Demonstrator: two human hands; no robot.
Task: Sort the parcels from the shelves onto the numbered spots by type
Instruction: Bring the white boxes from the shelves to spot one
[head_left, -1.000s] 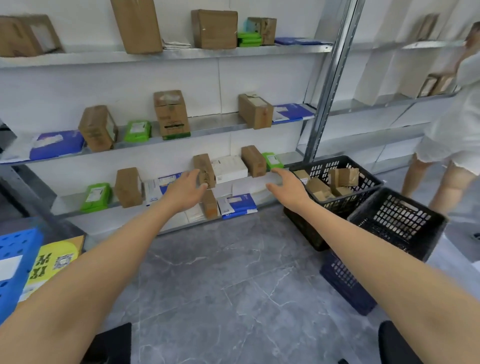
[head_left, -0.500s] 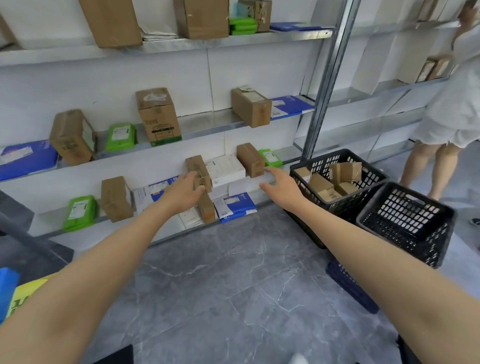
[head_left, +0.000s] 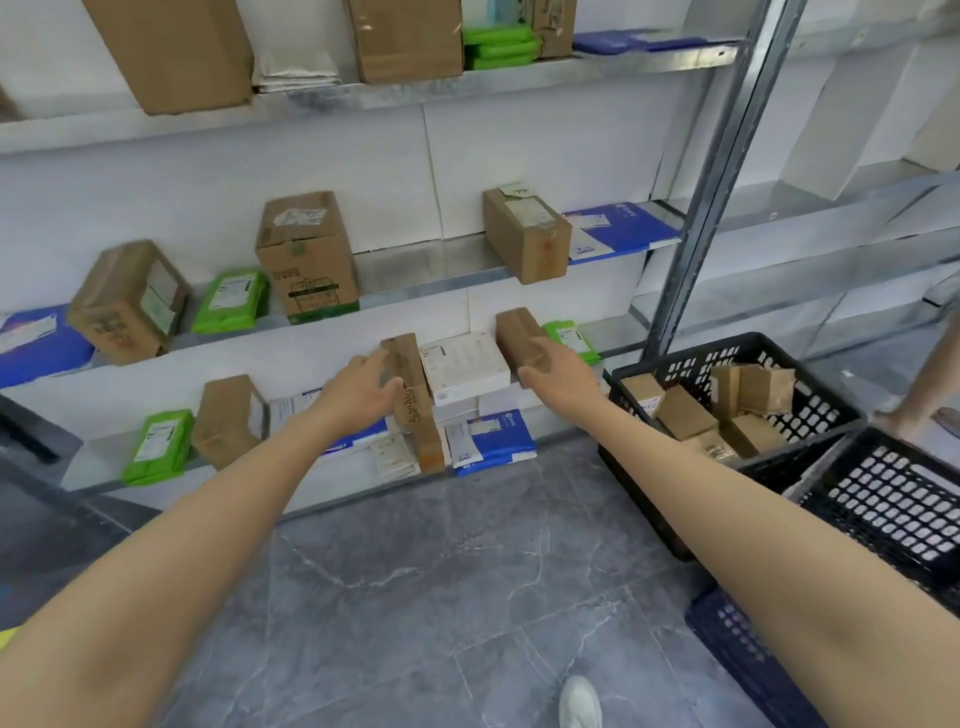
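My left hand (head_left: 358, 395) reaches with spread fingers to a narrow upright brown box (head_left: 408, 379) on the lower shelf; its fingertips touch the box's left side. My right hand (head_left: 553, 371) reaches to a small brown box (head_left: 514, 332) on the same shelf, with its fingers against the box's front end. Between the two boxes lies a white flat box (head_left: 465, 361). A second narrow brown box (head_left: 428, 441) stands below, beside a blue mailer (head_left: 498, 431). Neither hand grips anything.
A black crate (head_left: 670, 364) with several small brown boxes sits on the floor at right, with an empty black crate (head_left: 893, 499) beside it on a blue crate (head_left: 737, 644). Green pouches (head_left: 156, 447), brown boxes and blue mailers fill the shelves. Another person's hand (head_left: 904, 421) holds the empty crate's rim.
I have moved closer to the shelves. Both hands have stretched forward and now touch the two brown boxes on the lower shelf.
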